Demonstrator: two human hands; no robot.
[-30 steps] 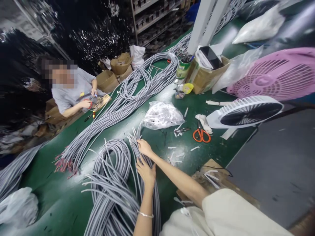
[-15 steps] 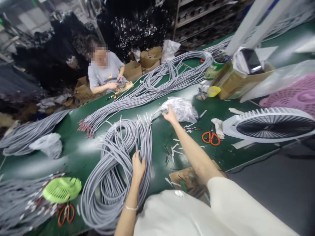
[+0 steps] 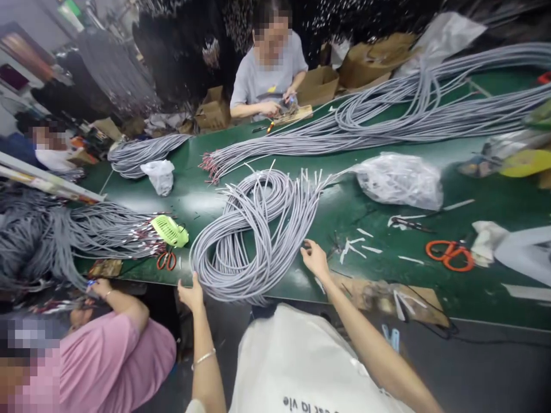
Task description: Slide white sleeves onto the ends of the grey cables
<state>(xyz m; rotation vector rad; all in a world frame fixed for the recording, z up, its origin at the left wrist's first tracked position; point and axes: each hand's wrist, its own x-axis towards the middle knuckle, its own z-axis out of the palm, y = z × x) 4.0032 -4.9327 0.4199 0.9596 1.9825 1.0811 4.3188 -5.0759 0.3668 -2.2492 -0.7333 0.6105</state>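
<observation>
A large looped bundle of grey cables (image 3: 275, 264) lies on the green table in front of me, its pale cut ends pointing away. At the bundle's lower left edge is my left hand (image 3: 191, 293), with thumb and fingers apart and nothing in it. My right hand (image 3: 315, 259) is beside the bundle's right edge, fingers loosely bent and apart, also holding nothing. Whether either hand touches the cables is hard to tell. Beyond the bundle, to the right, sits a clear plastic bag (image 3: 398, 180) with its contents blurred.
Orange-handled scissors (image 3: 450, 255) and white strips (image 3: 350, 246) lie to the right. A green basket (image 3: 170, 230) and smaller scissors (image 3: 166, 261) are on the left. Long cables (image 3: 365, 123) stretch across the back. Co-workers sit opposite (image 3: 269, 74) and close on my left (image 3: 107, 355).
My view has swung left. My right hand has left the plastic bag and come back to the bundle's right side. My left hand has moved from the cables' middle to their lower left edge.
</observation>
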